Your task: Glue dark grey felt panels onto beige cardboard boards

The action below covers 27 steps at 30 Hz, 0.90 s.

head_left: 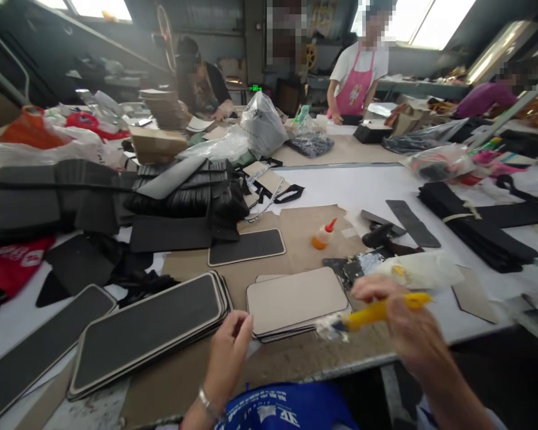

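My right hand [403, 319] is wrapped around the yellow handle of a brush [372, 312]. The brush's bristle end, caked with a whitish substance, is at the right front corner of a stack of beige rounded panels [298, 298]. At the left edge of that stack is my left hand [233, 339], fingers curled in and thumb close to them; whether anything is pinched there is hidden. Left of this hand lies a stack of long dark panels with pale borders [152, 325]. Behind the beige stack stands a small bottle of orange liquid with a red nozzle [323, 235].
Another dark panel [251, 246] lies behind, near piled black pieces [188, 197]. A whitish crumpled bag [425, 269] sits beyond my right hand, with a tied black bundle [479, 227] farther right. Several people work at the back, one in a pink apron [356, 83].
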Tool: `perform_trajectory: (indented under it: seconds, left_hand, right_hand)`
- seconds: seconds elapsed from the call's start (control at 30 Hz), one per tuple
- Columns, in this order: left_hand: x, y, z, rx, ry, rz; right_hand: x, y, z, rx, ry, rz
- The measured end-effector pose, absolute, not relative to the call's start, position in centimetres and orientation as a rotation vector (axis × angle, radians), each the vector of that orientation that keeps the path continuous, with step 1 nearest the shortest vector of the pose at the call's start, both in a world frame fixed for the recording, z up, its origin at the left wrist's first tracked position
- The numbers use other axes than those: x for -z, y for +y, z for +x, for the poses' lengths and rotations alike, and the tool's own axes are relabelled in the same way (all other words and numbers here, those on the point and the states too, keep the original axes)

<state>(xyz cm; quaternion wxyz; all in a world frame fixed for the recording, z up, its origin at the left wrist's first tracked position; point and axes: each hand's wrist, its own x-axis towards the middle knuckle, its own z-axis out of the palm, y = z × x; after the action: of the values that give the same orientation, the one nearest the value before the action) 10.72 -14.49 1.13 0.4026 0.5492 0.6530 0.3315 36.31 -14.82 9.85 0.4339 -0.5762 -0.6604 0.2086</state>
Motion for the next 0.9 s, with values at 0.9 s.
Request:
perform_trajectory:
  seconds: [0.9]
  left_hand:
    - [10.0, -12.4, 11.8, -0.481, 1.852, 1.202]
  right_hand:
    - [6.3, -7.1, 25.3, -1.129, -1.015, -1.572]
